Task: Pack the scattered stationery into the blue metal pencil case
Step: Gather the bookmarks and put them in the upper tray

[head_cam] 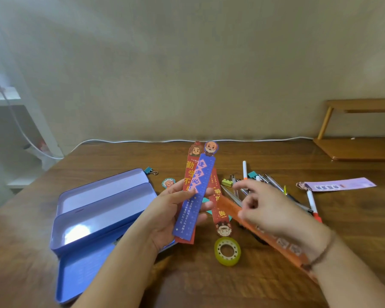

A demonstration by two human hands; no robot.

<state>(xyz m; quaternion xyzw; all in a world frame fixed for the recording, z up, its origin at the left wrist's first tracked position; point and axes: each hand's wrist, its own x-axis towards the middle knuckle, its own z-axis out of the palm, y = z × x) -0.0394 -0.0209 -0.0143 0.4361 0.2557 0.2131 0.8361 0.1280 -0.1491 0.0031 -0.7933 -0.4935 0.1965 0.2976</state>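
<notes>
Loosely, the left hand (pixel 176 210) pinches two bookmarks (pixel 192 196) right of the case (pixel 93 210); they may slip while the blurred right hand (pixel 267 207) seemingly grips an orange strip (pixel 276 238).

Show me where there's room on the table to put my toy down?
Bare wood lies behind the open pencil case and bookmarks, up to the white cable, and in front of the tape roll. Crowded: the pens by the right hand.

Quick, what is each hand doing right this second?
Left hand: holds a blue bookmark and a red bookmark.
Right hand: grips an orange bookmark, blurred.
</notes>
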